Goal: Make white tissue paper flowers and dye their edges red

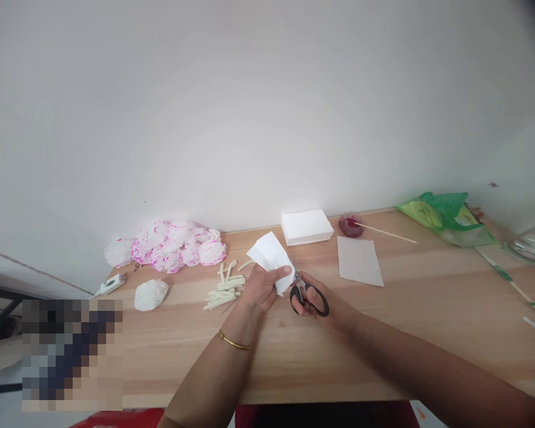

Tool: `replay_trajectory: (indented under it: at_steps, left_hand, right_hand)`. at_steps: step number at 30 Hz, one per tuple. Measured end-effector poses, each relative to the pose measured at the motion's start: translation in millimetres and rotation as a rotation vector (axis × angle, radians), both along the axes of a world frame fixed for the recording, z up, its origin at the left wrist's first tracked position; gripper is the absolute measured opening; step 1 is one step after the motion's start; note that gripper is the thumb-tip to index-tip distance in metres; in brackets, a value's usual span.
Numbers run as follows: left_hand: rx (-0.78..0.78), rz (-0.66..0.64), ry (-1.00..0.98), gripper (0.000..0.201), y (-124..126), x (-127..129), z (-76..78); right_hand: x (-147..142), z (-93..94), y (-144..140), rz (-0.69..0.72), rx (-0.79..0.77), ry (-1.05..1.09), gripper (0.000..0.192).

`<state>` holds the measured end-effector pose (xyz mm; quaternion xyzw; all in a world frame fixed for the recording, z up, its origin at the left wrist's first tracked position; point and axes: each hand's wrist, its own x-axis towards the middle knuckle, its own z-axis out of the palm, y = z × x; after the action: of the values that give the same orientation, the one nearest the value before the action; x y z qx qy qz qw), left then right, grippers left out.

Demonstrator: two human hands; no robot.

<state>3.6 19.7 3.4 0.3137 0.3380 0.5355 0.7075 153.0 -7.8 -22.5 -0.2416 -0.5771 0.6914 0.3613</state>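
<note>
My left hand (264,286) pinches a folded white tissue (270,254) between thumb and fingers, above the middle of the wooden table. With its fingers through the black handles, my right hand (314,295) grips a pair of scissors (298,284). The blades point up and away, right against the tissue's right edge; whether they are cutting into it I cannot tell. Left of my left hand lies a loose pile of pale cut strips (225,291). Behind the tissue rests a stack of white tissues (307,227).
Pink-edged white paper flowers (173,245) are heaped by the wall, with a white paper ball (150,295) before them. To the right are a grey-white sheet (360,261), a cup of dark red liquid (350,225) with a stick (387,232), and a green bag (448,217).
</note>
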Motion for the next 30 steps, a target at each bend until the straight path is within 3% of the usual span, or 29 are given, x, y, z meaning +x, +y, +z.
replay_trajectory:
  at_steps: [5,13,19,22,30]
  left_hand:
    - [-0.020,0.016,-0.036,0.035,-1.5,2.1,-1.3]
    - [-0.015,0.045,-0.028,0.036,-2.2,1.4,6.9]
    - [-0.027,-0.100,0.035,0.036,-3.6,0.2,0.8]
    - [-0.007,-0.093,0.006,0.034,-3.6,-0.1,-0.3]
    - [-0.004,-0.059,0.008,0.036,-3.3,0.0,6.0]
  right_hand:
    - [-3.2,-8.1,1.1,-0.026,-0.028,0.042,0.059]
    - [3.0,12.4,-3.9,-0.077,0.048,-0.078,0.055]
    - [-7.8,-9.7,-1.3,-0.035,-0.078,0.119,0.062]
    - [-8.6,-15.2,-1.3,-0.058,-0.080,0.117,0.059]
    - [2.0,7.0,-3.7,-0.050,0.020,-0.034,0.057]
